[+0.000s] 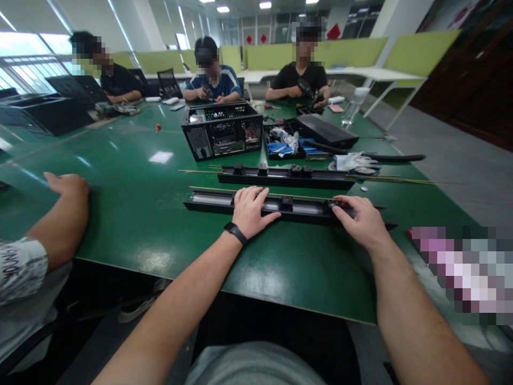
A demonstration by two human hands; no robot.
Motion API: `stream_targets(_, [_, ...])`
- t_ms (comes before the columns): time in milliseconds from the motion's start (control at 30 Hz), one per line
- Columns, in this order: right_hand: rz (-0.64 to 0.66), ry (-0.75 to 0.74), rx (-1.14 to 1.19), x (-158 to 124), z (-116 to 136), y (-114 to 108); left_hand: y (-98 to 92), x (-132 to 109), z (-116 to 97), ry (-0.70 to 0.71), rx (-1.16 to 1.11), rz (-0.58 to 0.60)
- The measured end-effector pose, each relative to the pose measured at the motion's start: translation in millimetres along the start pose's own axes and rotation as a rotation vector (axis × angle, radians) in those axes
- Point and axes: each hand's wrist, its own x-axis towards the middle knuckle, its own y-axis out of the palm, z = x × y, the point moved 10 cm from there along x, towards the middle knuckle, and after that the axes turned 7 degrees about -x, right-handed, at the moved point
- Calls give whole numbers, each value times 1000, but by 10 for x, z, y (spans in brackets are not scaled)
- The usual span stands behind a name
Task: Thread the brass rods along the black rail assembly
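Note:
A long black rail (pixel 208 202) with a shiny strip and small black blocks lies crosswise on the green table (pixel 140 214) in front of me. My left hand (pixel 250 210), with a dark band on its wrist, rests on the rail's middle, fingers spread flat over it. My right hand (pixel 360 219) lies on the rail's right part, fingers curled onto a black block there. A thin brass rod (pixel 216 189) runs along the rail's far edge. A second black rail (pixel 280 176) lies parallel just beyond.
An open black computer case (pixel 220 131) stands behind the rails, with a tray of blue-white gloves (pixel 284 141) and a white glove (pixel 352 161) to its right. A neighbour's hand (pixel 68 184) rests on the table at left. Three people sit at the far side.

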Motion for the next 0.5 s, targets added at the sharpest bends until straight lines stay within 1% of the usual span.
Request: stream_targets(500, [-10, -1, -36, -17, 34, 6, -11, 2, 7, 2, -1, -5])
